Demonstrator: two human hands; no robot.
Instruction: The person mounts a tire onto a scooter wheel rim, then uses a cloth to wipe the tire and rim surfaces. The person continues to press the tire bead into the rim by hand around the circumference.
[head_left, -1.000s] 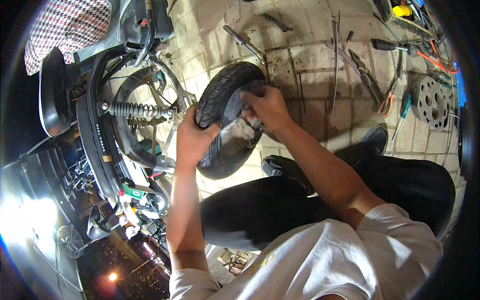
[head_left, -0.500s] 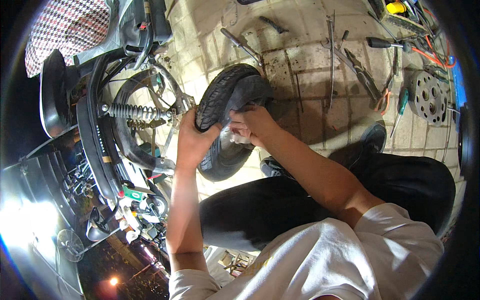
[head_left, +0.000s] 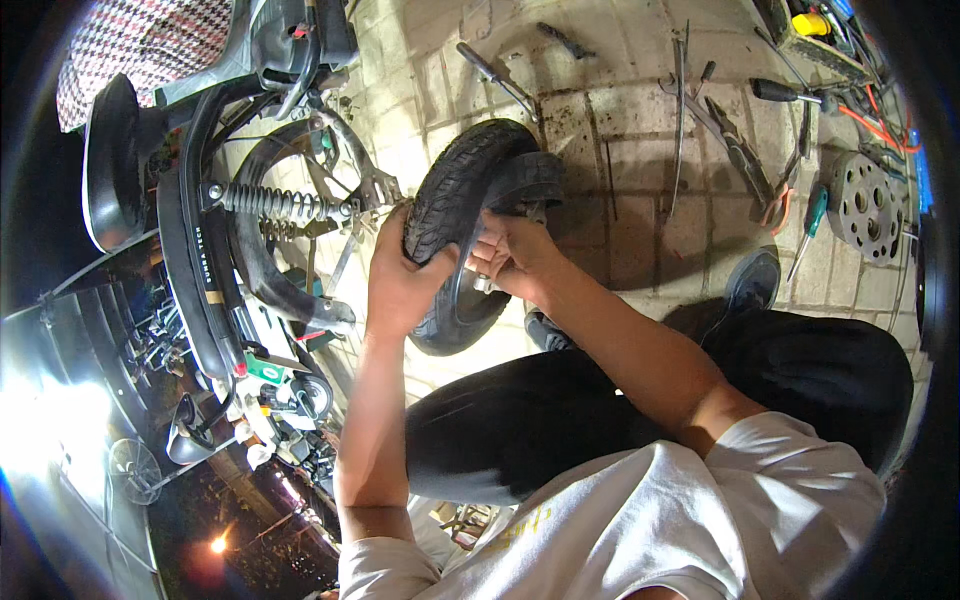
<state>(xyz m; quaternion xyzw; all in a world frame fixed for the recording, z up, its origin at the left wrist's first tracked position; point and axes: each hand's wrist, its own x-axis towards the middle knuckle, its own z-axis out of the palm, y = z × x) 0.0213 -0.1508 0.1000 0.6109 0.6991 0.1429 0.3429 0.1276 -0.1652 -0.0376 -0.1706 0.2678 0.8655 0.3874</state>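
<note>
A black treaded tire (head_left: 445, 195) on a wheel stands at the centre, with a strip of dark rubber, seemingly inner tube (head_left: 520, 180), bulging from its right side. My left hand (head_left: 408, 275) grips the tire's left side, thumb across the tread. Beside it, my right hand (head_left: 510, 255) has curled fingers on the rubber inside the wheel's near side, over a pale metal hub part (head_left: 483, 283). What exactly those fingertips pinch is partly hidden.
A scooter's rear frame with a coil spring (head_left: 282, 203) fills the left. On the pavers lie wrenches (head_left: 678, 150), a socket handle (head_left: 488, 72), a teal screwdriver (head_left: 812, 225) and a holed metal disc (head_left: 862, 205). A toolbox (head_left: 812, 35) sits top right. My legs (head_left: 800, 370) are below.
My right hand has dropped from the tire's upper right to its middle, and more dark rubber now bulges out at the upper right. My left hand still holds the tire.
</note>
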